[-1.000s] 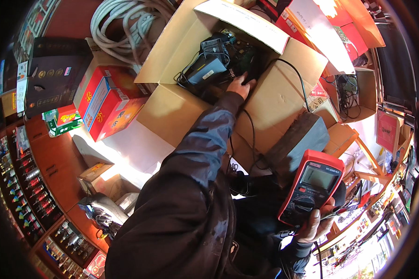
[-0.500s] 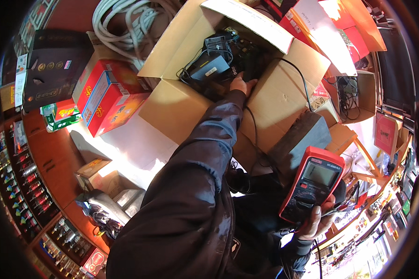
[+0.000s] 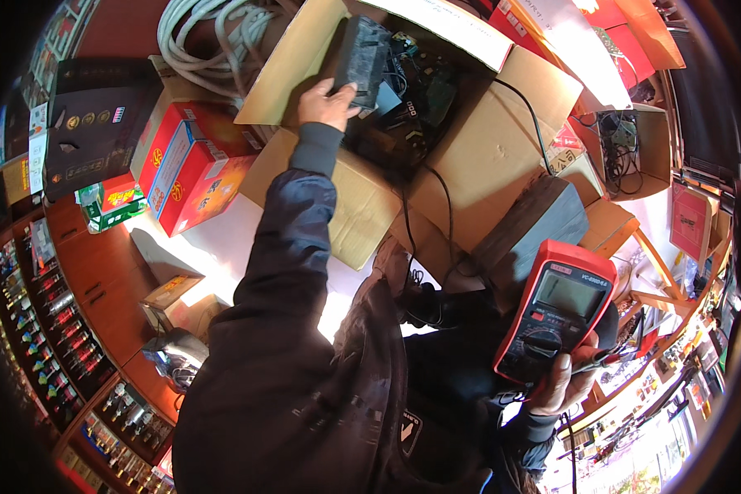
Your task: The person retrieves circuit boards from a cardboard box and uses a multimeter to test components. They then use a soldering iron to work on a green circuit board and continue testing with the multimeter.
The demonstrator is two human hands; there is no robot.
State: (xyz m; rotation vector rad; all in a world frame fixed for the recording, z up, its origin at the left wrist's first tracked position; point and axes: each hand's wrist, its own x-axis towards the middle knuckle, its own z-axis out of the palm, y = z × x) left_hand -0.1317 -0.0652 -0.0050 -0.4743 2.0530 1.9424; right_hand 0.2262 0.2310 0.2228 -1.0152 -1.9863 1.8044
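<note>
My left hand (image 3: 329, 105) grips a dark rectangular box (image 3: 365, 59), perhaps a power adapter, by its near end. It holds the box at the left inner side of an open cardboard carton (image 3: 477, 165). Inside the carton lie black electronic parts and cables (image 3: 420, 99), partly in shadow. At the lower right my right hand (image 3: 564, 383) is closed around a red digital multimeter (image 3: 556, 313), with its screen and dial facing up. Test leads (image 3: 613, 356) run beside the fingers of that hand.
A dark block-shaped case (image 3: 531, 235) sits right of the carton, with black cords (image 3: 445, 198) trailing nearby. To the left are red boxes (image 3: 193, 177) and a large black box (image 3: 99, 123). Coiled pale hose (image 3: 214, 41) lies behind. A smaller carton (image 3: 646, 156) holds cables.
My left hand has moved left from deep in the carton and now has the dark box in its grip, raised against the left flap. My right hand still holds the multimeter.
</note>
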